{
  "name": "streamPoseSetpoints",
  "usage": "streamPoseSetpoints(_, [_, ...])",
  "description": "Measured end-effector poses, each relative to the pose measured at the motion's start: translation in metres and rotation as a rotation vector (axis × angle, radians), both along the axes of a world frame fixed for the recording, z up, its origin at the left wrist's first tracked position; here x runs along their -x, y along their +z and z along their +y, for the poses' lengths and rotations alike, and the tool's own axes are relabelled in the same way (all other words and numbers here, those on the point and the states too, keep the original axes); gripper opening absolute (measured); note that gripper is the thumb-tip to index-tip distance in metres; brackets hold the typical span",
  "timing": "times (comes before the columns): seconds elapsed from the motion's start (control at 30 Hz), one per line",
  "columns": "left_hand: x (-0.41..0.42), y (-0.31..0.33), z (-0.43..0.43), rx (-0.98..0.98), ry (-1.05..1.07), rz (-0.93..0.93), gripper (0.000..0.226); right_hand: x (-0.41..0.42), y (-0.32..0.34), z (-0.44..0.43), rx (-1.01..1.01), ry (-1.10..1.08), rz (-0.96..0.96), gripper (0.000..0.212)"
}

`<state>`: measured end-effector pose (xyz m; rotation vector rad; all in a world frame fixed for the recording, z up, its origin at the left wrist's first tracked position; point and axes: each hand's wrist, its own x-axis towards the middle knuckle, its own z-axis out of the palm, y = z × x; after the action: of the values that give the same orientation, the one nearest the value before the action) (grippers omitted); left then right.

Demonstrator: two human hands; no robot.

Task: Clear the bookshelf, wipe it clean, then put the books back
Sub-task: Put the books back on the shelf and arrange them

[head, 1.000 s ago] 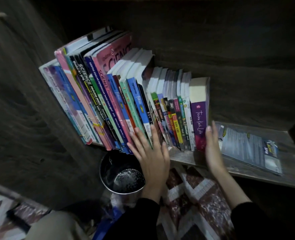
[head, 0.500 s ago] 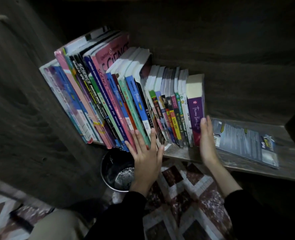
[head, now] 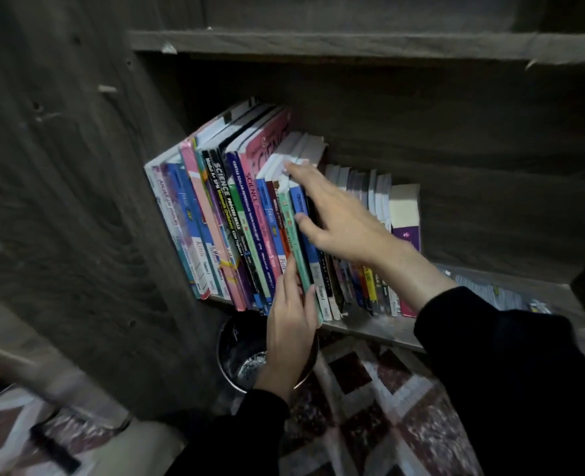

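The books (head: 236,218) stand on the shelf (head: 380,329) and lean against its side wall (head: 95,201). The left hand (head: 289,334) lies flat with straight fingers on the lower spines, likely bracing the row. Above it, the right hand (head: 346,221) reaches with fingers extended, forefinger on the top page edges and thumb on a spine, probably to tip books out. Neither hand grasps anything.
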<state>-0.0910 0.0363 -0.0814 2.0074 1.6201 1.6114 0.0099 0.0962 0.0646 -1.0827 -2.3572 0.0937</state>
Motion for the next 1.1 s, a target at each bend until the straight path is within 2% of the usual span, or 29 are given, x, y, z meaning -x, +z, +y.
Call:
streamPoseSetpoints(0.33, [-0.006, 0.006, -0.003, -0.015, -0.036, 0.019, 0.051, -0.014, 0.0, -0.008, -0.105, -0.05, 0.073, 0.047])
streamPoseSetpoints(0.4, [-0.008, 0.012, -0.003, 0.07, -0.012, 0.032, 0.055, -0.02, -0.002, -0.01, -0.114, -0.065, 0.094, 0.046])
streamPoseSetpoints(0.5, [-0.015, 0.02, 0.01, 0.401, 0.102, 0.08, 0.067, -0.027, -0.005, -0.013, -0.133, -0.087, 0.121, 0.047])
streamPoseSetpoints(0.57, [-0.02, 0.027, 0.015, 0.51, 0.086, -0.002, 0.068, -0.031, -0.005, -0.014, -0.141, -0.095, 0.118, 0.047])
streamPoseSetpoints(0.67, [-0.02, 0.029, 0.015, 0.474, 0.004, -0.253, 0.041, -0.032, -0.003, -0.016, -0.134, -0.098, 0.1, 0.048])
streamPoseSetpoints(0.7, [-0.019, 0.03, 0.015, 0.444, 0.002, -0.263, 0.046, -0.032, -0.003, -0.016, -0.13, -0.094, 0.099, 0.048])
streamPoseSetpoints(0.77, [-0.016, 0.034, 0.014, 0.376, 0.034, -0.199, 0.058, -0.03, -0.003, -0.017, -0.12, -0.098, 0.105, 0.049])
streamPoseSetpoints(0.83, [-0.015, 0.041, 0.013, 0.33, 0.07, -0.196, 0.058, -0.029, -0.004, -0.017, -0.122, -0.104, 0.116, 0.049])
streamPoseSetpoints(0.97, [-0.018, 0.05, 0.013, 0.418, 0.066, -0.052, 0.066, -0.027, -0.003, -0.017, -0.11, -0.101, 0.112, 0.05])
streamPoseSetpoints(1.1, [-0.023, 0.039, 0.005, 0.438, 0.078, 0.041, 0.059, -0.027, -0.003, -0.019, -0.118, -0.108, 0.1, 0.049])
